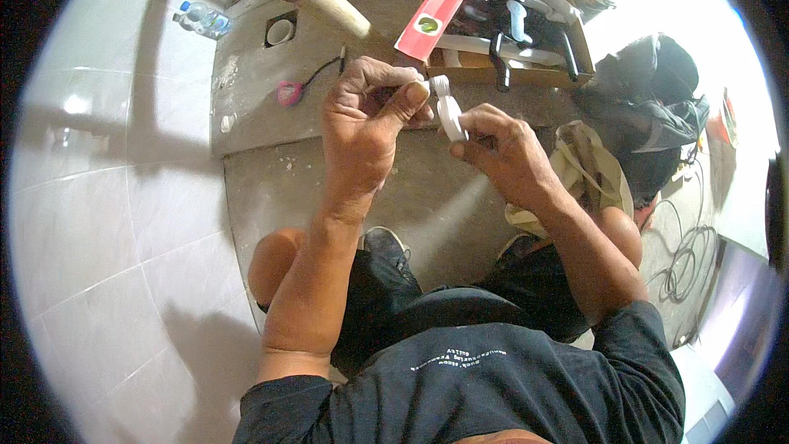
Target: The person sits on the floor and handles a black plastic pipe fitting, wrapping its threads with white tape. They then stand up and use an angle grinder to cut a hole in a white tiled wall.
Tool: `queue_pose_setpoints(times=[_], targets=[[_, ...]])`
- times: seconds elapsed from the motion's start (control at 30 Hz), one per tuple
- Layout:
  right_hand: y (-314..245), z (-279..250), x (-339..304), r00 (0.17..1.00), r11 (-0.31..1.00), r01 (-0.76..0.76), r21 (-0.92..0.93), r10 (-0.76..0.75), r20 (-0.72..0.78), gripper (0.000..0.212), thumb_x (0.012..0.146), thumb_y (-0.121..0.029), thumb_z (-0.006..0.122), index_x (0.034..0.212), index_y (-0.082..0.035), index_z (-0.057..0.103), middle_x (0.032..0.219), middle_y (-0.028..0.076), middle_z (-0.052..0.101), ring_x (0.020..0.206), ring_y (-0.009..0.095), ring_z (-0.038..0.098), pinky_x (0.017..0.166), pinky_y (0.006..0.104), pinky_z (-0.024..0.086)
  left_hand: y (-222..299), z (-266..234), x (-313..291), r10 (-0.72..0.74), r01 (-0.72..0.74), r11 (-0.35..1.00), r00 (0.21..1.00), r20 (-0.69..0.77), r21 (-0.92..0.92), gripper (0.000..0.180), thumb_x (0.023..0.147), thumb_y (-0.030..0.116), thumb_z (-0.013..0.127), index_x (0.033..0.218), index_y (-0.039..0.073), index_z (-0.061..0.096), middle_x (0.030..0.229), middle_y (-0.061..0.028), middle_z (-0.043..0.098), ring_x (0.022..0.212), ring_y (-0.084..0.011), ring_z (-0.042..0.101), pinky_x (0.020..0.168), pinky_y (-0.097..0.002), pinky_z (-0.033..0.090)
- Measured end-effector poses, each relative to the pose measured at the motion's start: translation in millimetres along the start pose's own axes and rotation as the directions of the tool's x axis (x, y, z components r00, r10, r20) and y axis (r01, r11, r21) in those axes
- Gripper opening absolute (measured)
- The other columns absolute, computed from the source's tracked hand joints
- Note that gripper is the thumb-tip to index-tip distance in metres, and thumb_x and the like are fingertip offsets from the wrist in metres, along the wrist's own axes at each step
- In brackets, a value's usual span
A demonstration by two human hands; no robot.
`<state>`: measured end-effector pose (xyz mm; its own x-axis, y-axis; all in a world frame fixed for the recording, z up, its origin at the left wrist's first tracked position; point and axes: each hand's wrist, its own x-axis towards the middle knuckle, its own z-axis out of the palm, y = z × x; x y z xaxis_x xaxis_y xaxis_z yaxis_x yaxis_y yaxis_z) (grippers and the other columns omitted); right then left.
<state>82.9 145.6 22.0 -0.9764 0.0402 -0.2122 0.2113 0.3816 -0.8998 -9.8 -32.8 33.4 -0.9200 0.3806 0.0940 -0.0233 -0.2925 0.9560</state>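
In front of me my left hand (362, 115) is closed, its thumb and fingers pinching a small whitish threaded fitting (440, 85) whose ridged end sticks out to the right. Most of that piece is hidden in my fingers. My right hand (511, 152) grips a white roll of thread seal tape (449, 118) by its edge, just below and right of the fitting. The roll appears to touch the threads, or nearly so. Both hands are held up above the grey floor, between my knees and a box.
A cardboard box (526, 74) of white and black fittings lies beyond my hands, with a red spirit level (440, 8) across its edge. A plastic bottle (204, 20), a pink round object (288, 94) and a floor drain pipe (279, 31) are left. Dark bags (649, 90) and cable (686, 255) sit right.
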Motion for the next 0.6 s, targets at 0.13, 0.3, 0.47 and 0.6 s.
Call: queue_pose_setpoints(times=[0.13,0.3,0.47,0.6], targets=[[-14,-3,-11,0.983,0.978,0.158,0.135,-0.169,0.07,0.026,0.086,-0.015,0.079,0.109,-0.003,0.074,0.121,0.007,0.058,0.109,0.018,0.058,0.092,0.0323,0.048,1,-9,5,0.027,-0.02,0.993,0.998,-0.057,0.118,0.013,0.09,0.005,0.078,0.095,0.005,0.066,0.084,-0.0034,0.069,0.072,-0.0106,0.066,0.066,-0.0264,0.056],[-29,-20,-12,0.952,0.855,0.291,0.429,-0.304,-0.039,0.027,0.093,-0.027,0.075,0.105,-0.003,0.076,0.133,0.01,0.055,0.129,0.023,0.049,0.106,0.0373,0.039,-4,-1,1,0.026,-0.025,0.982,1.0,-0.003,0.185,0.015,0.088,0.005,0.08,0.096,0.004,0.066,0.084,-0.0028,0.069,0.072,-0.0103,0.065,0.066,-0.0253,0.054],[-18,-26,7,0.971,0.776,0.239,0.583,-0.206,-0.124,0.038,0.102,-0.035,0.062,0.11,0.0,0.075,0.125,0.011,0.066,0.116,0.02,0.061,0.104,0.0347,0.043,-11,7,-9,-0.064,0.053,0.991,0.994,0.086,0.12,0.016,0.086,0.002,0.079,0.097,0.004,0.067,0.085,-0.0027,0.068,0.073,-0.0103,0.064,0.065,-0.025,0.053],[-2,-20,14,0.992,0.696,0.121,0.707,-0.066,-0.105,0.04,0.104,-0.035,0.058,0.115,0.001,0.072,0.112,0.005,0.071,0.103,0.014,0.064,0.098,0.0304,0.046,-10,9,-12,-0.076,0.064,0.993,0.988,0.132,0.094,0.016,0.087,0.001,0.078,0.097,0.003,0.067,0.085,-0.0029,0.068,0.073,-0.0101,0.064,0.066,-0.0253,0.054]])
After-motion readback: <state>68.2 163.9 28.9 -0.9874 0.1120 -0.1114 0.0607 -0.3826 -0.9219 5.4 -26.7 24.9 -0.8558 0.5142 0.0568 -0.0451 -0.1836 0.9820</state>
